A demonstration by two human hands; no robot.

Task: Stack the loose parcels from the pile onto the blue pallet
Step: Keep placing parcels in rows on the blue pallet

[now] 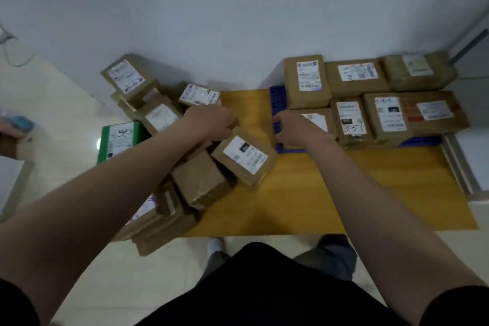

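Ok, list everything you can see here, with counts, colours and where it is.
pallet: one, blue, on the mat, right.
stacked parcels: about seven visible, brown, on the pallet.
loose parcels: a pile, count unclear, brown, left of the pallet.
green box: one, green, pile's left edge.
mat: one, yellow, on the floor.
left hand: on the pile, fingers curled.
right hand: grips the front left parcel on the pallet.
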